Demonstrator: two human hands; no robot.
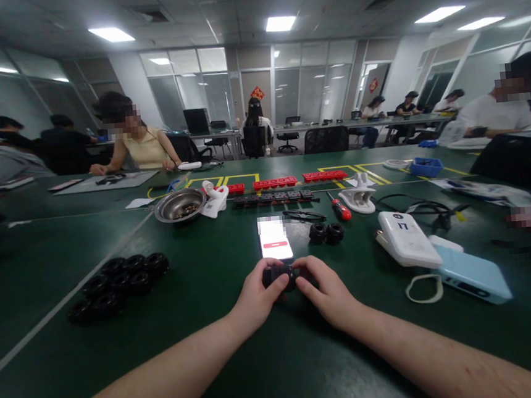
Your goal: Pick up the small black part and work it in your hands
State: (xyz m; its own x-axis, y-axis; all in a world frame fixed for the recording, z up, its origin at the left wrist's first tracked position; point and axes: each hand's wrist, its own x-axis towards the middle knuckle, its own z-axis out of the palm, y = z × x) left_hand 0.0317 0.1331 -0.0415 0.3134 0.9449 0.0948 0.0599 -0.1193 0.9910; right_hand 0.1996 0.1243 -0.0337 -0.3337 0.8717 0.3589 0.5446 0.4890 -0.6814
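Green table (197,329): fills the foreground, everything below lies on it except the held part.
Co-worker (143,149): yellow top, seated across at far left, arms on the table.
Loose black rings (120,281): bunched together, left of the left forearm.
Black strip (275,199): runs sideways mid-table, just nearer than the red strips (274,183).
Metal bowl (167,216): left of the black strip, small bits inside.
Light-blue block (476,270): right side, beside the white block (408,239) marked 17.
Left hand (255,293): half curled, thumb and fingers gripping the held part's left side.
Right hand (324,287): half curled, thumb and fingertips pinching its right end.
Phone (277,249): screen lit, flat, just beyond the hands.
Screwdriver (340,208): red and black handle, behind the ring pair.
Ring pair (317,233): black, right of phone.
Held part (275,276): black, between both hands; partly covered, can't tell if it touches the table.
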